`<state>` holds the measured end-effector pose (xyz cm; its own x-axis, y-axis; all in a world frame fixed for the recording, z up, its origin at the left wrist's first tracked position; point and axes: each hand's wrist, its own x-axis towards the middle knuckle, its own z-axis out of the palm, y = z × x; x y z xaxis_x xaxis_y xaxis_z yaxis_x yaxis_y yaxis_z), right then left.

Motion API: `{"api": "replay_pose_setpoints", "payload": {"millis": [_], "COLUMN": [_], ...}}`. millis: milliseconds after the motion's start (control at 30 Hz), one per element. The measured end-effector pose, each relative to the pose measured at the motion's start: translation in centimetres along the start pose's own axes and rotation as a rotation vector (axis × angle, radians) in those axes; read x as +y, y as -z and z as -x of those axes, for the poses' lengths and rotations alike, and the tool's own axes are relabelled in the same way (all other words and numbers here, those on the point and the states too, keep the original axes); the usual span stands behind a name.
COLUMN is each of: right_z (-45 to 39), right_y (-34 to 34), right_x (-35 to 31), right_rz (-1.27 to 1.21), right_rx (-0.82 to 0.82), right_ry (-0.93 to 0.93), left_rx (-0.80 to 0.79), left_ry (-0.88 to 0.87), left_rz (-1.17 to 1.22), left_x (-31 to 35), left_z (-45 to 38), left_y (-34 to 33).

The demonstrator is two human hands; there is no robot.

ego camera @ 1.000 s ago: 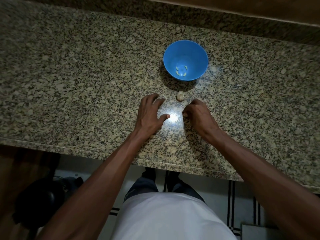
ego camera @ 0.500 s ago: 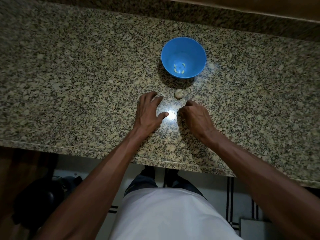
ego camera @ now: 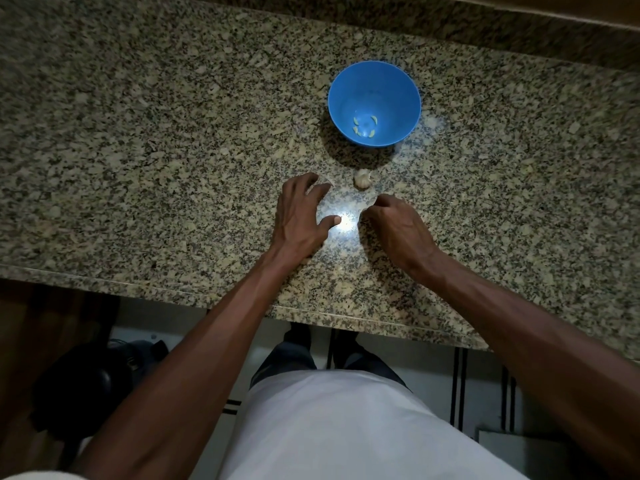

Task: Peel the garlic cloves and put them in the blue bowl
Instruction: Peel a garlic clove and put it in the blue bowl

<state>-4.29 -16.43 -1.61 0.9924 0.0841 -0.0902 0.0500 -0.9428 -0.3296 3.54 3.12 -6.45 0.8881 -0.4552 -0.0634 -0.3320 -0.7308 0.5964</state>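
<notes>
The blue bowl (ego camera: 374, 95) stands on the granite counter, with several peeled pale cloves (ego camera: 364, 127) at its bottom. Just in front of it lies a small whitish garlic piece (ego camera: 362, 178), untouched. My left hand (ego camera: 299, 216) rests on the counter to the left of the garlic, fingers spread, holding nothing. To the right of the garlic, my right hand (ego camera: 398, 226) has its fingers curled together with the tips down on the counter. Whether anything is pinched there is hidden. A thin scrap of peel (ego camera: 328, 182) lies by my left fingertips.
The speckled granite counter (ego camera: 156, 150) stretches wide to the left and right of the bowl. Its front edge (ego camera: 173, 289) runs just below my wrists. A raised back ledge (ego camera: 485, 32) sits behind the bowl. A bright glare spot (ego camera: 344, 224) lies between my hands.
The view has shifted slightly. My right hand has crept a little to the left, with fingers still curled. My left hand and the garlic piece have stayed in place.
</notes>
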Motion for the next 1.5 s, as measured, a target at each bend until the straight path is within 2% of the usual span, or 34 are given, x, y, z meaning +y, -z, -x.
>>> {"api": "replay_pose_setpoints", "payload": {"millis": [333,467,567,667,733,833,1000,1133,1233,1500], "right_z": [-0.1,-0.2,-0.3,0.0,0.4,0.7,1.0,0.5,0.4,1.0], "right_y": [-0.1,0.0,0.5,1.2,1.5,1.5,1.0,0.4,0.1,-1.0], "right_x": [0.5,0.5,1.1,1.1,0.7,0.0,-0.2,-0.9,-1.4,-1.8], "right_rz": [0.029,-0.078,-0.409,-0.982,-1.232,-1.338,-1.255,-0.982,-0.751,-0.459], "right_rx": [-0.007,0.000,0.086,0.015,-0.022,-0.043,0.028,0.126,0.196,0.249], "right_ry": [0.065,-0.001,-0.224,-0.502,-0.550,-0.548,-0.578,-0.569,-0.474,-0.260], "left_rx": [-0.009,-0.013,0.011,0.005,-0.043,-0.064,0.019,0.058,0.083,0.008], "left_ry": [0.022,0.011,-0.005,-0.015,-0.018,0.001,-0.006,-0.004,0.053,0.259], "left_rz": [-0.017,-0.007,0.069,0.293,0.419,0.491,0.357,0.335,0.364,0.487], "left_x": [0.6,0.5,0.9,2.3,3.7,5.2,5.2,5.5,5.8,6.1], "left_z": [0.1,0.3,0.5,0.8,0.9,0.9,0.8,0.7,0.8,0.6], "left_y": [0.2,0.2,0.5,1.2,1.3,1.1,1.3,0.9,0.6,0.4]}}
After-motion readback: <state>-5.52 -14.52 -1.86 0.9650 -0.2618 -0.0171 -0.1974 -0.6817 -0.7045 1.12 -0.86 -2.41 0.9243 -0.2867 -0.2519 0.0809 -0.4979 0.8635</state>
